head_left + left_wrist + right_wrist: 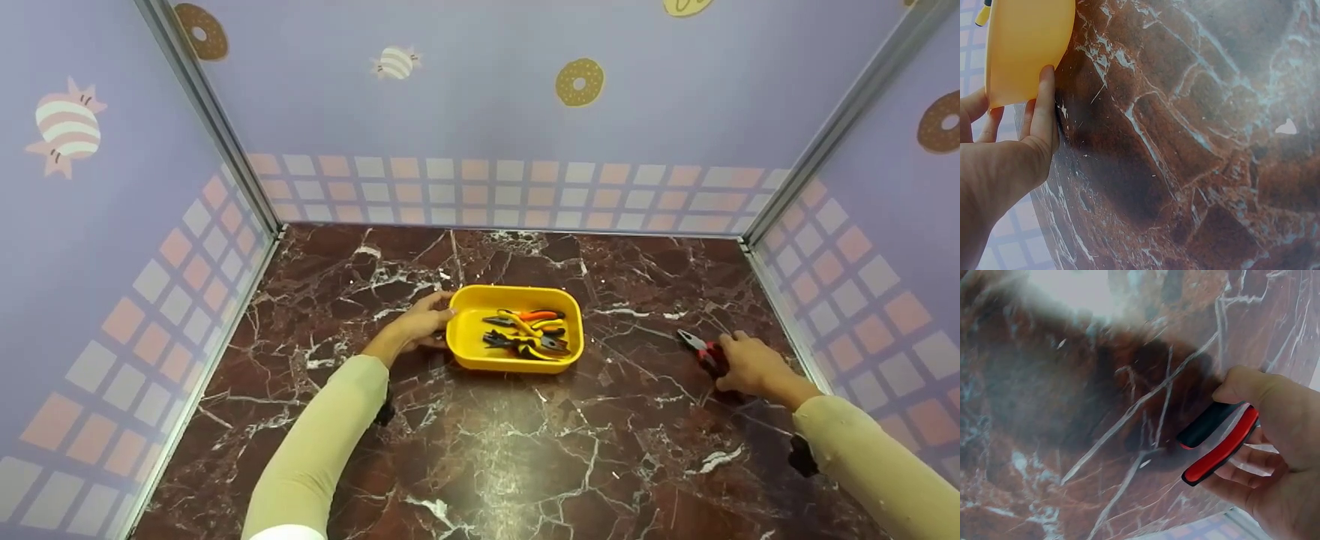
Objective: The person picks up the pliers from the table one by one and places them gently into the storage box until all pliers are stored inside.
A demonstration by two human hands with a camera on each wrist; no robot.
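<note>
My left hand (420, 321) grips the left end of a yellow plastic tub (517, 365), its thumb at the rim and the other fingers against the outer wall (1027, 50). Inside the tub, several pliers lie bunched toward the right, some with yellow-and-black handles and one pair with orange handles (531, 316). Far to the right, my right hand (756, 369) holds red-and-black pliers (701, 347) by the handles, their metal jaws pointing away and to the left. In the right wrist view, the thumb lies at the black side and fingers curl behind the red handle (1221, 449).
A dark red marbled tabletop (525, 435) with white veins lies under everything. Purple panels with a checked border (510, 191) enclose it at the back and both sides. The right panel (892, 322) stands close to my right hand.
</note>
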